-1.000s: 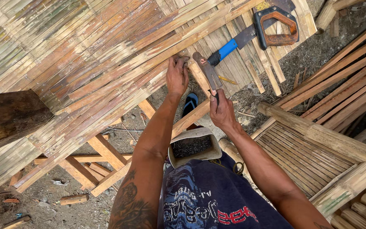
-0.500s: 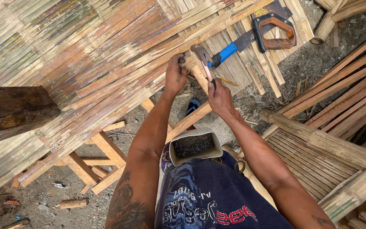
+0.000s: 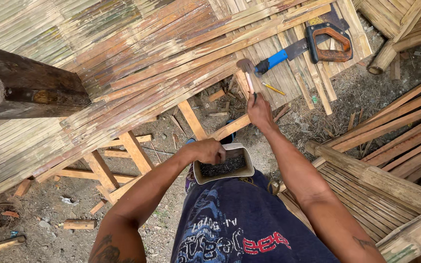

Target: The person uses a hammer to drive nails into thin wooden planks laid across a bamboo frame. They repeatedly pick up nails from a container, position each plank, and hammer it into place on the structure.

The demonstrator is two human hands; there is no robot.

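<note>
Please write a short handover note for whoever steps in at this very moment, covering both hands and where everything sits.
Left hand: reaching into the pale rectangular container of dark nails at the waist.
Right hand: gripping the wooden-handled hammer, head up by the edge of the flattened bamboo-slat panel.
Nearby: blue-handled handsaw and yellow pencil lying on the slats.
Done: slats laid across the wooden frame.
Left: no nail is in place under the hammer; fastening seems unfinished.

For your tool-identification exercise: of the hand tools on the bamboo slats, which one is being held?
The wooden-handled hammer, gripped by the right hand; the blue-handled blade and orange-handled saw lie untouched.
</note>
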